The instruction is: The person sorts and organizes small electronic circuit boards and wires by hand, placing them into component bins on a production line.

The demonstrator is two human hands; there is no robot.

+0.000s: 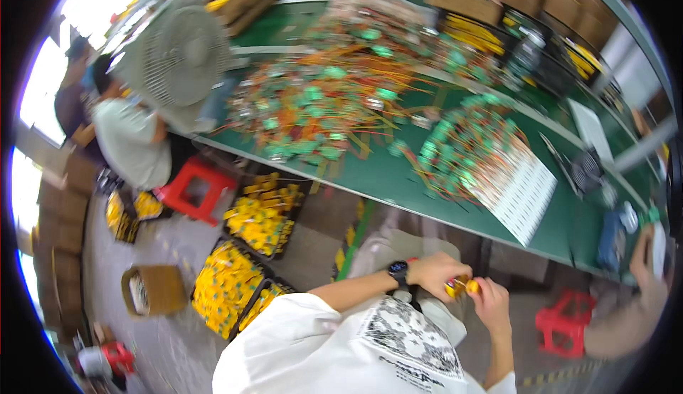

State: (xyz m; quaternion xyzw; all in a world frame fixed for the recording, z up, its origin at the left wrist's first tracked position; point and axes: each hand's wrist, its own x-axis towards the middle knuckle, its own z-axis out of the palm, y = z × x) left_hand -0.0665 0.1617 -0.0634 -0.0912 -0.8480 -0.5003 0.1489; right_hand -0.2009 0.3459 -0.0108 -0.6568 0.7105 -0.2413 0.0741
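My left hand (435,271), with a dark watch on its wrist, is closed around a small yellow part (452,289) with darker patches, held over my lap. Facing it, my right hand (492,304) pinches an orange-yellow piece (472,286) right beside that part. Blur hides whether the two pieces are joined. Beyond my hands runs a green workbench (384,184). On it lies a fanned bundle of green pieces with orange and red wires (455,145), partly against a white slotted board (523,191).
A large tangled heap of wired green parts (320,102) covers the bench's middle. Black crates of yellow parts (226,287) and a cardboard box (153,289) stand on the floor at left. Red stools (198,189), a grey fan (183,56) and other seated people surround the bench.
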